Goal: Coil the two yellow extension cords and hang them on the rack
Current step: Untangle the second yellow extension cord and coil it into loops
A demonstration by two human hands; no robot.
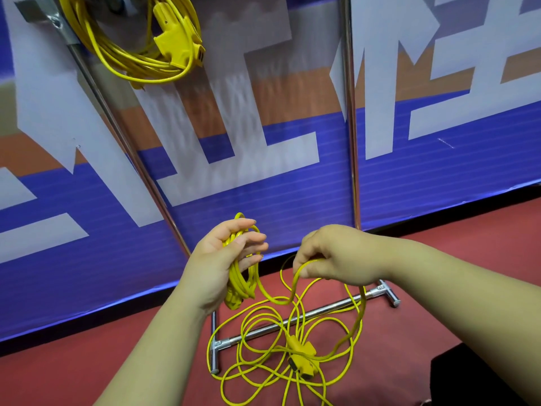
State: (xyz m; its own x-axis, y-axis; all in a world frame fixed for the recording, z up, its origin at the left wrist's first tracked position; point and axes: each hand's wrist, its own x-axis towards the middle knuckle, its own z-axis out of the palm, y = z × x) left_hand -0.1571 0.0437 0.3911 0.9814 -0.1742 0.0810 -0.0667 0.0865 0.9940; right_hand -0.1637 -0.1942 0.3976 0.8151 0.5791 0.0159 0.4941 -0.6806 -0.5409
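One yellow extension cord [140,60] hangs coiled from the metal rack [349,112] at the top left, its socket block resting against the loops. My left hand [222,265] holds a bundle of loops of the second yellow cord [243,282], thumb over them and fingers loosely curled around. To its right, my right hand [330,256] pinches a strand of the same cord. Below both hands the loose cord [263,350] lies tangled on the red floor over the rack's base bar, with its yellow socket end [301,358] in the middle.
The rack's two chrome uprights rise in front of a blue, white and orange banner [292,186]. Its base bar [319,313] and short feet sit on the red floor. A dark object [468,376] lies at the bottom right.
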